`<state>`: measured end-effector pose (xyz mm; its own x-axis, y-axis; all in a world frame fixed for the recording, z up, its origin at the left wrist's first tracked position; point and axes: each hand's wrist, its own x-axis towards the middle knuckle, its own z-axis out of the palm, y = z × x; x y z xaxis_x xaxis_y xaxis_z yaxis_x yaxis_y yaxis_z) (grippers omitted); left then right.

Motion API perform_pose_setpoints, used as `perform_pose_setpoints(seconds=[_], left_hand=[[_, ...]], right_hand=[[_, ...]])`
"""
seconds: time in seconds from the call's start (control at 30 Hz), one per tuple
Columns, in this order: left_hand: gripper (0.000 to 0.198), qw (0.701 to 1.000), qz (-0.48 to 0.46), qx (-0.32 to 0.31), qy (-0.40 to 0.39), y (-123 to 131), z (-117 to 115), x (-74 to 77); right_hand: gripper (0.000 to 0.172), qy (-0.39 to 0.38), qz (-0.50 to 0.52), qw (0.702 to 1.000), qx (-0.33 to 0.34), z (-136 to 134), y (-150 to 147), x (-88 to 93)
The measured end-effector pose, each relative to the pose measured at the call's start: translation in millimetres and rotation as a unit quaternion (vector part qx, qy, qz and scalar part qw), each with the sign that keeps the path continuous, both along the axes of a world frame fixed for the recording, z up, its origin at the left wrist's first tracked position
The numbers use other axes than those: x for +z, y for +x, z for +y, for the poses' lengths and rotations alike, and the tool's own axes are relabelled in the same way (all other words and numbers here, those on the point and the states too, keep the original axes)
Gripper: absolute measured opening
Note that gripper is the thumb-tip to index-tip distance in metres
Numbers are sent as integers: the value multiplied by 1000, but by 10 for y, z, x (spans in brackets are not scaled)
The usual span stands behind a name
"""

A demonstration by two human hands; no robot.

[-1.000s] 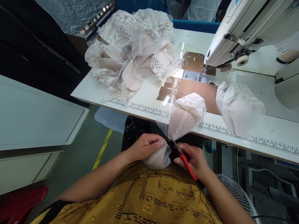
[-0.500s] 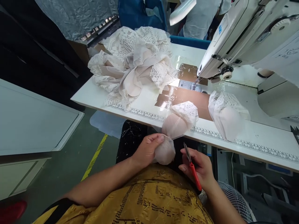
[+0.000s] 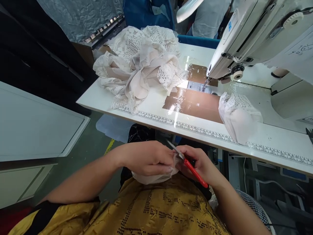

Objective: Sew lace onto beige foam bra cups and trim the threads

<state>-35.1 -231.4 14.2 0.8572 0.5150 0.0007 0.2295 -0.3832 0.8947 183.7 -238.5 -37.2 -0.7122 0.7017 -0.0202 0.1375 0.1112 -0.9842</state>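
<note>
My left hand (image 3: 146, 159) is closed over a beige fabric cup piece (image 3: 153, 177) held against my lap, below the table's front edge. My right hand (image 3: 201, 163) grips red-handled thread snips (image 3: 189, 166), whose blades point up-left and meet the fabric at my left fingertips. Most of the piece is hidden under my left hand.
A heap of white lace and beige pieces (image 3: 141, 62) lies on the white sewing table (image 3: 156, 107) at the left. A single lace cup piece (image 3: 238, 114) lies at the right, under the sewing machine (image 3: 256, 32). A ruler strip (image 3: 195, 130) runs along the front edge. A fan (image 3: 254, 209) stands at lower right. Another person (image 3: 207, 16) is behind the table.
The lace cup that hung over the table edge has come down into my lap under my left hand. The snips moved back in against the fabric.
</note>
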Motion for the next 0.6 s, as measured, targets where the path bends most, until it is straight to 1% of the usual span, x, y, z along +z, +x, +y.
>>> perform_pose_setpoints(seconds=[0.03, 0.1, 0.17, 0.2, 0.27, 0.33, 0.43, 0.5, 0.6], left_hand=[[27, 1000, -5, 23, -12, -15, 1, -36], [28, 994, -31, 89, -52, -32, -32, -126], [30, 979, -65, 167, -97, -9, -119, -238], [30, 970, -79, 202, -111, 19, -178, -299], [30, 955, -94, 257, -113, 91, -300, -421], [27, 949, -107, 287, -76, 159, -390, -527], [23, 946, -128, 297, -18, 200, -408, -634], [22, 944, -139, 299, -10, 173, -358, -666], [21, 947, -138, 290, -21, 74, -264, -663]], right_hand=[[20, -11, -1, 999, -32, -28, -2, -59], [22, -25, 7, 992, -122, -91, -5, -170], [25, -50, 25, 977, -207, -145, -27, -250], [25, -64, 35, 969, -238, -166, -49, -278], [25, -73, 37, 959, -270, -198, -109, -317], [23, -43, 16, 958, -284, -224, -175, -346], [25, -4, -2, 962, -273, -253, -226, -378], [29, -14, 6, 973, -231, -248, -188, -375], [40, -23, 4, 988, -154, -201, 4, -328]])
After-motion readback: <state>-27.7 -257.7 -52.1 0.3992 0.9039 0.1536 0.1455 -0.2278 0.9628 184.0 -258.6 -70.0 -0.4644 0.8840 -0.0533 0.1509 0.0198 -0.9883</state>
